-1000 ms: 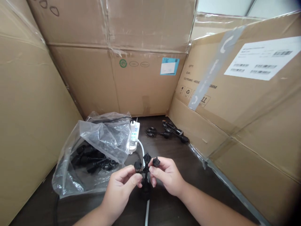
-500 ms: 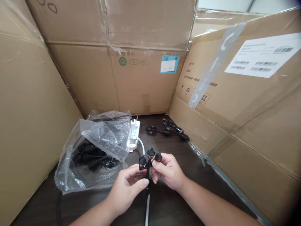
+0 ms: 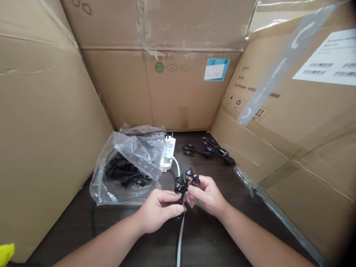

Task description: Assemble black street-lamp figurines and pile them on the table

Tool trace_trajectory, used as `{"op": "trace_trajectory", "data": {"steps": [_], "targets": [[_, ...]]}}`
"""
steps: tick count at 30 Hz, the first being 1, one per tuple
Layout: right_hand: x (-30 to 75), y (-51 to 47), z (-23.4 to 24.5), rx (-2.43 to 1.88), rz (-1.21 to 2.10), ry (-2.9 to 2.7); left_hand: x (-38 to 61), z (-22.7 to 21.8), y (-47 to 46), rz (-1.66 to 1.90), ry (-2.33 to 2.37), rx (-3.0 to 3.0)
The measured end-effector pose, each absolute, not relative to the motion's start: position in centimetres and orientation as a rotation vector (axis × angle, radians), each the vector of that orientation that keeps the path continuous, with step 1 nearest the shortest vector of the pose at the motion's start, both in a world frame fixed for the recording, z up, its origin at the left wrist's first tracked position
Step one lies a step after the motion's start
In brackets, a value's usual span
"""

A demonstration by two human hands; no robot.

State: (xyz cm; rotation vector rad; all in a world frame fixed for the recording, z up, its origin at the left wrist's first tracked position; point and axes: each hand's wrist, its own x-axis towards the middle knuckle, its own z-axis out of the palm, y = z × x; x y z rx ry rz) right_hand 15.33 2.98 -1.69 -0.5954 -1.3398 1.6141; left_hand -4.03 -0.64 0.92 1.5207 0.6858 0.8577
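Observation:
A small black model street lamp (image 3: 189,175) with three lantern heads stands upright between my hands. My left hand (image 3: 160,211) is closed round its post, thumb in front. The fingers of my right hand (image 3: 207,194) pinch the lamp near its right-hand lantern; the exact grip point is partly hidden by the fingers. To the left, a clear plastic bag (image 3: 111,148) holds several more black lamps (image 3: 128,174). Beyond my hands a few similar black lamps (image 3: 201,151) lie on the dark table (image 3: 155,244).
A white power strip (image 3: 168,155) with a plugged-in adapter sits behind the lamp, and its white cable (image 3: 180,241) runs toward me beneath my hands. Large cardboard boxes enclose the back (image 3: 178,100), left (image 3: 50,122) and right (image 3: 311,159). Something yellow (image 3: 6,255) shows at the lower left.
The camera view has turned left, so the surroundings sit farther right. Both hands still hold the lamp, which is turned slightly. A yellow thing has come into view at lower left.

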Motion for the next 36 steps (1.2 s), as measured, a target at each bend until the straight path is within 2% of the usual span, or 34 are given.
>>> {"op": "trace_trajectory", "data": {"steps": [6, 9, 12, 16, 21, 28, 36], "targets": [[16.5, 3.6, -0.8, -0.383, 1.700, -1.450, -6.3, 2.1, -0.1, 1.021, 0.779, 1.926], [17.1, 4.3, -0.4, -0.458, 1.551, -1.476, -8.4, 2.6, -0.2, 1.105, 0.891, 2.159], [18.6, 6.2, -0.4, -0.869, 1.124, -1.545, -11.8, 2.5, -1.0, 1.141, 1.030, 2.257], [22.4, 10.4, -1.3, -1.456, 0.230, -1.518, -17.4, 1.2, -2.2, 1.035, 1.399, 2.344], [26.4, 13.7, -3.0, -1.901, -0.257, -1.742, -21.0, 0.1, -1.9, 0.747, 1.950, 2.357], [26.4, 14.1, -4.3, -2.030, -0.193, -1.801, -18.0, -0.7, 0.7, 0.712, 2.107, 2.376], [26.7, 13.8, -3.6, -2.080, -0.060, -1.786, -16.7, -0.7, 3.4, 0.665, 2.212, 2.434]]}}
